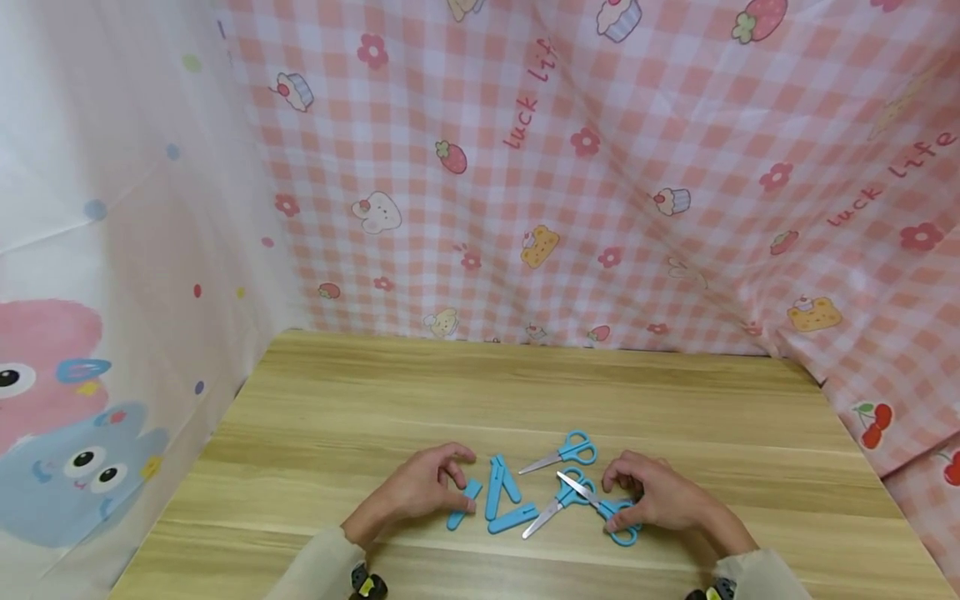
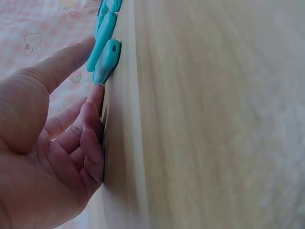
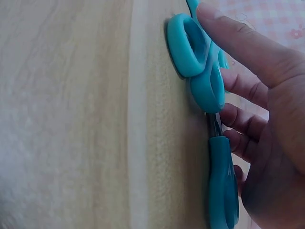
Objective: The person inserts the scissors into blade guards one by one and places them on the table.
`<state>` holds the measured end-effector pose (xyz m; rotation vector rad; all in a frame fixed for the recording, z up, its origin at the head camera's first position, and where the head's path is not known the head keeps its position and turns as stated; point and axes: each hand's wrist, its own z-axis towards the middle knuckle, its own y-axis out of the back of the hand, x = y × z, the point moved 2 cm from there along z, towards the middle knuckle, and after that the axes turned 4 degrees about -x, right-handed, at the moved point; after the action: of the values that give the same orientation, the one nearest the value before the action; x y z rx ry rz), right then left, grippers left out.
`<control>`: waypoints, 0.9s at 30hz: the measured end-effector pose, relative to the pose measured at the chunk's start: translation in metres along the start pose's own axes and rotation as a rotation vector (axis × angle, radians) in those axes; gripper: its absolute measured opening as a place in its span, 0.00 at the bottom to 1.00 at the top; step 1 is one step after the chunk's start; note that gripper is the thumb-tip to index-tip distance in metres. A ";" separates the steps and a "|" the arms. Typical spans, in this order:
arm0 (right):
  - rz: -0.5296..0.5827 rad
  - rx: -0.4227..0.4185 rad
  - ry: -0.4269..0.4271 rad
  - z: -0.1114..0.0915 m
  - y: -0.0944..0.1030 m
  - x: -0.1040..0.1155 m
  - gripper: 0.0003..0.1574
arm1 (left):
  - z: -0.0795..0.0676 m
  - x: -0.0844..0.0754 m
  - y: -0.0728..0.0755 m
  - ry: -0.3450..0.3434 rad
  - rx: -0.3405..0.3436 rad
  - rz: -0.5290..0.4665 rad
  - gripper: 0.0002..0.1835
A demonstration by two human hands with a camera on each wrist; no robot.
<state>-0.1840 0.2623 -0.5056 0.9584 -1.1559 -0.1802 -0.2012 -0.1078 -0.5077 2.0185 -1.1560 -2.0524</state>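
Several light-blue scissor blade covers lie on the wooden table [image 1: 360, 392]. My left hand [image 1: 422, 483] stands at the leftmost blade cover [image 1: 455, 521], its thumb touching it and its fingers loosely bent beside it. Just right of that, more covers [image 1: 493, 492] lie close together, one blade cover [image 1: 513, 518] below them. Three blue-handled scissors lie bare-bladed to the right. My right hand [image 1: 663, 497] rests at the nearest scissors [image 1: 625, 535], thumb on a handle loop [image 3: 183, 45], fingers loosely bent. Those scissors cross over a second pair of scissors [image 1: 550, 510]; the third scissors [image 1: 577, 448] lie farther back.
A pink checked cloth [image 1: 480, 192] hangs behind the table and along its right side. On the left hangs a white cloth [image 1: 142, 275] with cartoon figures. Bare wood surrounds the scissors and covers.
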 end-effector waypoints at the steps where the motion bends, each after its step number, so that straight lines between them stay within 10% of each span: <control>1: -0.007 -0.002 -0.002 0.000 0.000 0.000 0.28 | 0.000 0.001 0.000 0.004 -0.002 0.006 0.34; 27: 0.039 0.029 -0.071 -0.001 0.002 -0.004 0.18 | 0.002 0.004 0.002 -0.034 0.005 -0.001 0.14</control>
<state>-0.1855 0.2663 -0.5074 0.9611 -1.2447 -0.1681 -0.2047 -0.1107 -0.5106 1.9945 -1.1677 -2.0940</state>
